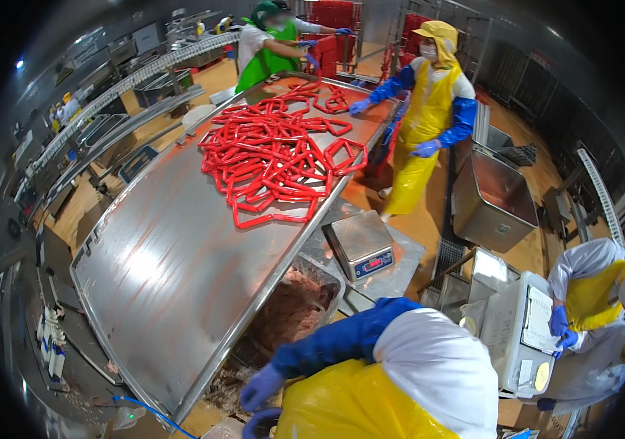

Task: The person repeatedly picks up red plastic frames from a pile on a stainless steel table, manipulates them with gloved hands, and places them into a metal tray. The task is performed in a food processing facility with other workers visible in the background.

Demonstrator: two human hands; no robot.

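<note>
My right arm crosses the lower edge in a blue sleeve. My right hand [261, 388], in a purple glove, hangs beside the steel table's near end with its fingers loosely extended and nothing visible in them. Just below, my left hand [261, 423] is cut off by the frame edge, its fingers mostly hidden. A piece of clear plastic [222, 429] lies near it; whether the hand touches it, I cannot tell. Closest in front is a steel tub of pinkish ground meat [287, 311]. Linked red sausages [272, 150] are heaped on the far half of the steel table [151, 293].
A digital scale [361, 245] stands right of the table. Beyond it, a person in a yellow apron [422, 139] reaches toward the sausages. People in green aprons [268, 55] work at the far end. Steel bins [492, 197] and a person holding a clipboard [598, 293] are at right.
</note>
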